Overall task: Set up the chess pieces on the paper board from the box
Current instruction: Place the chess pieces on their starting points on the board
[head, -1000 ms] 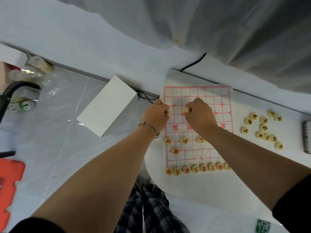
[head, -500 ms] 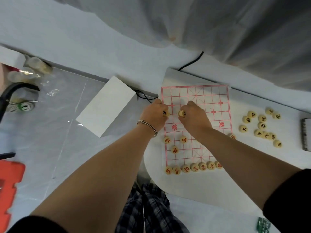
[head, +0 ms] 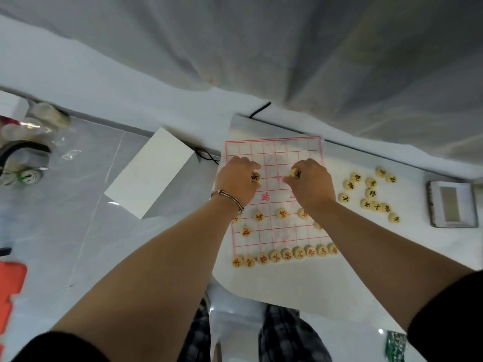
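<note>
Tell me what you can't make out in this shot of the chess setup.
- Head view: the right forearm covers the board's near right corner and part of the red back row.
- The left hand and right hand each pinch a piece; whether these touch the board is unclear.
- Characters on the loose pieces are too small to read.
- The orange object is cut off by the left edge.
</note>
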Available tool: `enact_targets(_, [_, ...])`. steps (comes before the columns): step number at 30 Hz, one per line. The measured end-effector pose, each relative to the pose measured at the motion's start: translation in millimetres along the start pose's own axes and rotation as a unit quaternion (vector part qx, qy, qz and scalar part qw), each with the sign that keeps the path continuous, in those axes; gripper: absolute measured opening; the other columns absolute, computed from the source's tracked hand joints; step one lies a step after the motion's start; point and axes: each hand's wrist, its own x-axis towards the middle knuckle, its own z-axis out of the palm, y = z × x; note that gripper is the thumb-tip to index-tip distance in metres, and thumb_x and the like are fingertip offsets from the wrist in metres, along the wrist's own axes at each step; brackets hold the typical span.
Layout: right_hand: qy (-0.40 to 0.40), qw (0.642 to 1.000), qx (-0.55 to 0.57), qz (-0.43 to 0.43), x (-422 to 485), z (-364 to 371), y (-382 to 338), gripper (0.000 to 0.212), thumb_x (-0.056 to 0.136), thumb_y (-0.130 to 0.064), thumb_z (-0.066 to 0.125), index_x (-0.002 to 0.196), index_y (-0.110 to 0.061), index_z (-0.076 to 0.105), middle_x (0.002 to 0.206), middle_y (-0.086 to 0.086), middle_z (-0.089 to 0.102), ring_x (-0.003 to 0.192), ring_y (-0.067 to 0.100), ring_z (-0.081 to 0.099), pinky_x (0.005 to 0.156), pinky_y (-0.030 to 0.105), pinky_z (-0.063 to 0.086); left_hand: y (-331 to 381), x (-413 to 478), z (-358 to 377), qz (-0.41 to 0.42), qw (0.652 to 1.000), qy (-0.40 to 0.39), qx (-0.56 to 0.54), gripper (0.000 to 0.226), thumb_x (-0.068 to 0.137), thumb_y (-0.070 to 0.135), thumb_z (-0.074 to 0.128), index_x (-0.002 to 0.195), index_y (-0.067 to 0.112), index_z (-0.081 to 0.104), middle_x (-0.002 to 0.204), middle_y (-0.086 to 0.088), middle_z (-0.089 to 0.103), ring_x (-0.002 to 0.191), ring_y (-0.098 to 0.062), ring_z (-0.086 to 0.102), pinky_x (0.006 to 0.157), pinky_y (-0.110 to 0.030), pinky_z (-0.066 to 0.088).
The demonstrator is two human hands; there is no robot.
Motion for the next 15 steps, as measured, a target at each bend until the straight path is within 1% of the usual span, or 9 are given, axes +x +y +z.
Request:
enact_targets(1, [-0.004, 1.0, -0.01, -0.006, 2, -2, 6, 0.031, 0.089, -0.027, 0.062, 0.113, -0.008, 0.061, 0.113, 0.005, 0.058, 0.092, 0.017, 0.057, 0.078, 0.021, 0.044, 9, 2, 5, 0.005, 1.0, 0.005, 0.014, 0.037, 0.087, 0.029, 0.059, 0.124, 0.022, 0.058, 0.118, 0.004, 0.061, 0.114, -0.016, 0.047, 0.094, -0.028, 0.042])
enact_targets(3, [-0.014, 1.0, -0.021, -0.017, 8, -6, 17, 0.031, 0.09, -0.026, 0.061, 0.116, -0.008, 0.06, 0.117, 0.005, 0.057, 0.098, 0.019, 0.057, 0.079, 0.021, 0.041, 22, 8, 16, 0.014, 0.999, 0.001, 0.044, 0.035, 0.087, 0.03, 0.059, 0.121, 0.022, 0.059, 0.113, 0.005, 0.063, 0.111, -0.016, 0.045, 0.094, -0.029, 0.043])
enact_targets(6, [-0.025, 0.997, -0.045, -0.049, 15, -13, 32, 0.031, 0.092, -0.027, 0.059, 0.117, -0.01, 0.059, 0.119, 0.003, 0.056, 0.104, 0.022, 0.058, 0.085, 0.026, 0.045, 36, 13, 31, -0.008, 0.996, 0.019, 0.088, 0.027, 0.085, 0.027, 0.06, 0.111, 0.021, 0.065, 0.106, 0.005, 0.067, 0.106, -0.018, 0.045, 0.089, -0.032, 0.044])
enact_targets(8, [-0.033, 0.996, -0.065, -0.06, 16, -22, 53, 0.031, 0.092, -0.028, 0.058, 0.119, -0.011, 0.059, 0.119, 0.003, 0.056, 0.108, 0.02, 0.056, 0.089, 0.03, 0.046, 47, 13, 43, -0.029, 0.994, 0.033, 0.097, 0.024, 0.085, 0.025, 0.06, 0.108, 0.02, 0.067, 0.102, 0.004, 0.068, 0.104, -0.019, 0.046, 0.086, -0.033, 0.044])
enact_targets(10, [-0.04, 0.993, -0.078, -0.08, 16, -26, 71, 0.034, 0.091, -0.028, 0.058, 0.122, -0.012, 0.058, 0.12, 0.002, 0.057, 0.113, 0.019, 0.052, 0.094, 0.031, 0.044, 53, 11, 49, -0.052, 0.992, 0.062, 0.1, 0.024, 0.086, 0.026, 0.061, 0.109, 0.021, 0.067, 0.102, 0.004, 0.069, 0.104, -0.019, 0.047, 0.087, -0.032, 0.043])
enact_targets(12, [-0.047, 0.992, -0.078, -0.09, 17, -30, 85, 0.035, 0.091, -0.029, 0.058, 0.123, -0.012, 0.058, 0.119, 0.003, 0.058, 0.114, 0.018, 0.05, 0.095, 0.031, 0.043, 56, 14, 50, -0.079, 0.989, 0.083, 0.098, 0.026, 0.087, 0.028, 0.062, 0.112, 0.021, 0.066, 0.103, 0.004, 0.069, 0.106, -0.019, 0.047, 0.09, -0.032, 0.042])
enact_targets(15, [-0.053, 0.992, -0.066, -0.093, 18, -35, 98, 0.038, 0.092, -0.028, 0.057, 0.125, -0.012, 0.057, 0.12, 0.003, 0.057, 0.116, 0.018, 0.048, 0.097, 0.03, 0.041, 63, 19, 50, -0.092, 0.988, 0.094, 0.085, 0.03, 0.086, 0.029, 0.063, 0.114, 0.02, 0.066, 0.107, 0.003, 0.069, 0.11, -0.019, 0.047, 0.092, -0.033, 0.041])
